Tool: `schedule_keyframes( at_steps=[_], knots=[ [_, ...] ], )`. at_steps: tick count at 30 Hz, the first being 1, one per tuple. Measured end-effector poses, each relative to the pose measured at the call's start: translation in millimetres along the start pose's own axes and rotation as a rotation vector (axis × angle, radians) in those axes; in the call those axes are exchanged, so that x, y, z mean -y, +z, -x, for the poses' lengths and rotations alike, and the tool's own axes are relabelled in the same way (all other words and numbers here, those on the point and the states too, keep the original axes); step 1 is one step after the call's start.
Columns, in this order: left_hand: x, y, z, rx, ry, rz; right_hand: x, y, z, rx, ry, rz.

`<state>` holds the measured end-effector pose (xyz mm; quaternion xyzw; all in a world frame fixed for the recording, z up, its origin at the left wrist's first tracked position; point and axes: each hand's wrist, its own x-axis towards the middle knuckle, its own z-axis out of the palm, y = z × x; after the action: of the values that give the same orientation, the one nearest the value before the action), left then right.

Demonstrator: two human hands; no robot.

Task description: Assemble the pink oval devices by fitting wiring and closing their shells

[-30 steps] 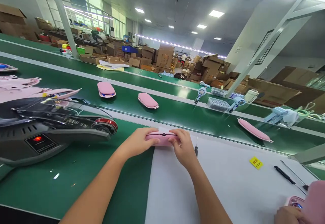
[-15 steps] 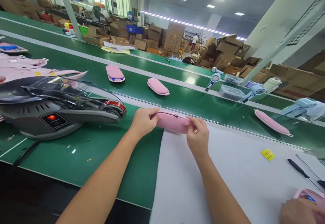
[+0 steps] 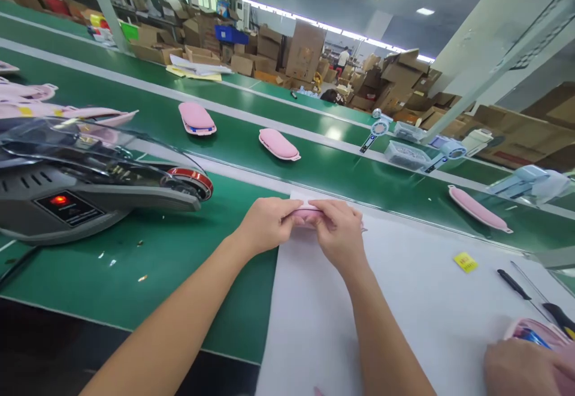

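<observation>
Between my two hands is a pink oval padded case (image 3: 306, 214), held over the white sheet near the bench's far edge. My left hand (image 3: 269, 222) is closed on its left end, thumb on the near side. Closed round its right part is my right hand (image 3: 338, 228), with the fingers over the top edge. Most of the case is covered by my fingers; a narrow pink strip and a pale rim show. Two similar pink cases, one with blue showing at its rim (image 3: 196, 118) and another (image 3: 278, 144), lie beyond on the green belt.
A grey tape dispenser (image 3: 90, 198) with a lit red lamp stands left. On the white sheet (image 3: 404, 300) lie a yellow label (image 3: 465, 262) and screwdrivers (image 3: 513, 283). Another person's hand (image 3: 521, 369) holds an open pink case at lower right. A further pink case (image 3: 478, 209) lies right.
Both hands have moved closer together on the case, covering more of it. The case's broad pink face, seen before, is now mostly hidden. The view has shifted slightly.
</observation>
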<state>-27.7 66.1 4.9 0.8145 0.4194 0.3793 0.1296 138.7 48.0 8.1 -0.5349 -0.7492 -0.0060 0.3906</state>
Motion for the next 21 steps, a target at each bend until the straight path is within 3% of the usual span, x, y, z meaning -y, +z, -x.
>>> schedule_keyframes(
  at_steps=[6,12,17,21],
  knots=[
    [-5.7,6.7,2.1,-0.003,0.026,-0.096,0.9,-3.4,-7.6,0.075,0.005,-0.061],
    [-1.3,-1.0,-1.0,-0.005,0.016,-0.071,-7.3,-12.8,-9.4,0.155,-0.022,-0.109],
    [7.5,-7.6,-3.8,-0.071,-0.077,-0.093,-30.0,-19.2,-0.8,0.082,0.177,-0.108],
    [1.4,0.9,-3.2,-0.096,-0.105,-0.119,-27.3,-9.1,2.4,0.007,0.178,-0.166]
  ],
)
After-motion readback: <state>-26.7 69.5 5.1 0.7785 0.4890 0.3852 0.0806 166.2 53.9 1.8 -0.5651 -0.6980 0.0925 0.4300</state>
